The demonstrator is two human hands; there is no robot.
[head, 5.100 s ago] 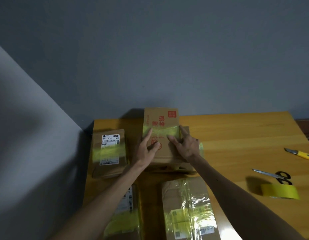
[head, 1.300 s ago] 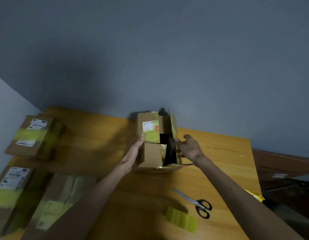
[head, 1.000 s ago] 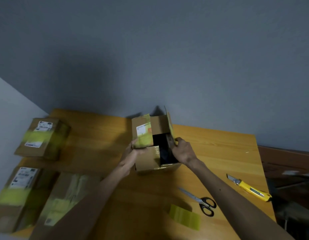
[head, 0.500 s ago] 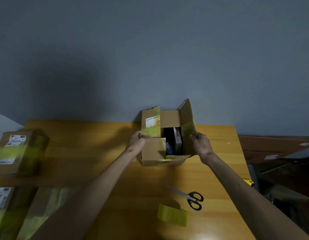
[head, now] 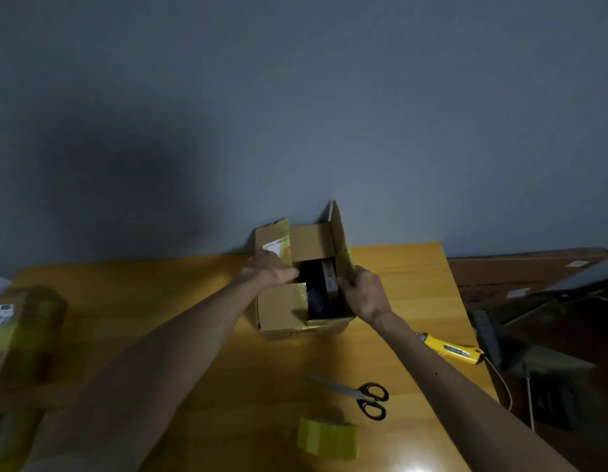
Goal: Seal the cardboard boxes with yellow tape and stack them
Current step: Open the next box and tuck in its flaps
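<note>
An open cardboard box (head: 282, 315) stands at the far middle of the wooden table (head: 207, 284), flaps up, with dark items and a white pack inside. My left hand (head: 268, 271) grips the left flap, which carries yellow tape and a white label. My right hand (head: 365, 294) holds the lower edge of the upright right flap. A roll of yellow tape (head: 327, 438) lies near the front edge.
Black-handled scissors (head: 360, 396) lie between the tape roll and the box. A yellow utility knife (head: 451, 349) rests at the table's right edge. Taped boxes (head: 20, 332) sit blurred at the far left. Dark clutter and a cable fill the floor to the right.
The taped box I pressed earlier is out of view to the left. This box's flaps have spread wider, and my left hand has slid up onto the left flap.
</note>
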